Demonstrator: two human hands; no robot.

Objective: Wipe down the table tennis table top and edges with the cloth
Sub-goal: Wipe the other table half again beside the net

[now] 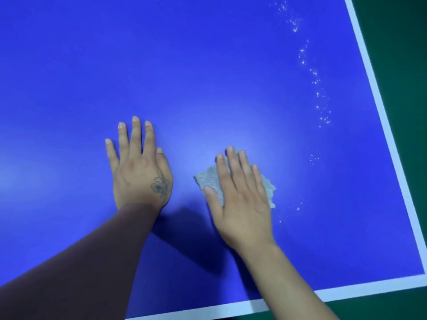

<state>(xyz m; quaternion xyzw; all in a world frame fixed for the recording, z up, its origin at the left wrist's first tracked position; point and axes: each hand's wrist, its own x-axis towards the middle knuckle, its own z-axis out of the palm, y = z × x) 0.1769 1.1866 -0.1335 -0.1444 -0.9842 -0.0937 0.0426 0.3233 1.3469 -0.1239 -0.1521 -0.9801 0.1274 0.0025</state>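
The right hand [240,195] is lying flat on the cloth [211,181], fingers straight and slightly spread, pressing it down onto the blue table [208,65]. The cloth is a small, pale grey piece with a woven texture; it is sitting under the palm and fingers, with one corner sticking out to the left of the index finger and a frayed edge showing past the little finger on the right. The thumb is resting on the cloth's near-left edge.

The left hand [138,172] is resting palm-down on the bare table just to the left of the cloth, apart from it — fingers straight and fanned out, holding nothing. A dark sleeve [80,262] is covering the left forearm up to the wrist, and a small flower-like mark is showing on the back of that hand. The right forearm is bare.

A trail of small shiny droplets [316,82] is running down the table to the right of the cloth, near the white line [379,95] that is bordering the table's right edge. Another white stripe is marking the near edge, and the two are meeting at the corner on the lower right. Beyond the edges a dark green floor [402,54] is showing.
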